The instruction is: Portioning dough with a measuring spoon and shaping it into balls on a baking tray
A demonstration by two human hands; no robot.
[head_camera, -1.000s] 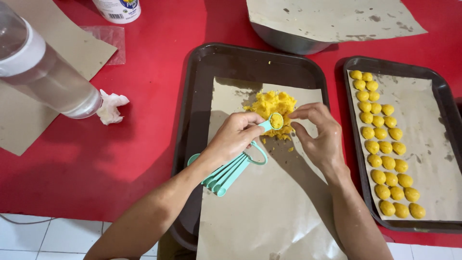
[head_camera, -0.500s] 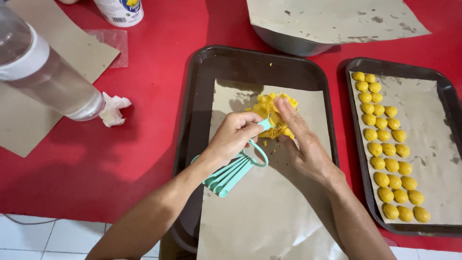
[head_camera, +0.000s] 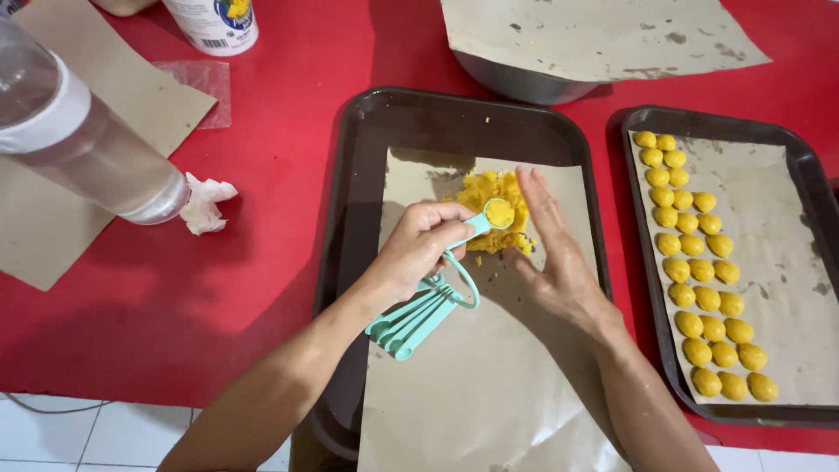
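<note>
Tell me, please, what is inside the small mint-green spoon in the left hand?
The measuring spoon held by the left hand is filled level with yellow dough. The bowl's bottom is covered by the filling, so it cannot be seen.

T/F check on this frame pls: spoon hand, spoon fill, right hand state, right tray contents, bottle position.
1. The left hand holds a teal measuring spoon. True.
2. The spoon is empty. False: it is filled with yellow dough, held over the dough pile.
3. The right hand is a closed fist. False: it is open and flat, fingers stretched beside the pile.
4. The right tray holds rows of yellow dough balls on paper. True.
5. The clear bottle stands inside the middle tray. False: it is at the far left, off the tray, above the red table.
</note>
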